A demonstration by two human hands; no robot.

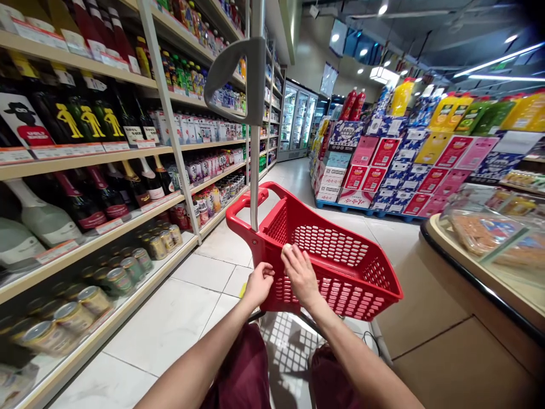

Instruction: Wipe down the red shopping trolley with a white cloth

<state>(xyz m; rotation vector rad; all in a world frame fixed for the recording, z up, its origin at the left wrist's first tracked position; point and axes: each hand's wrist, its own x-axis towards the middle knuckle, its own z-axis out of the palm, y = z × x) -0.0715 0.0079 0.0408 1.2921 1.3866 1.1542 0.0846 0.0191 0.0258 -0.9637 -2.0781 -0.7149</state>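
Reaching forward with both forearms, I rest my right hand (300, 274) flat and unclenched on the red basket (340, 255) near rim, while my left hand (259, 284), fingers curled, grips that rim beside it. Nothing lies inside the basket, whose grey handle (251, 85) stands upright.

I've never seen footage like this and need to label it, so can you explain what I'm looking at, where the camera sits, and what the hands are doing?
There is no machine here: a person wears a camera on the head, looking forward and down, so you see their own bare arms from above. They are in a shop aisle. Both hands rest on the near rim of a red basket, which has a tall grey handle. The left hand curls at the rim; the right hand lies on it, fingers bent. The basket looks empty. Shelves of bottles and tins run along the left; stacked cartons stand on the right.
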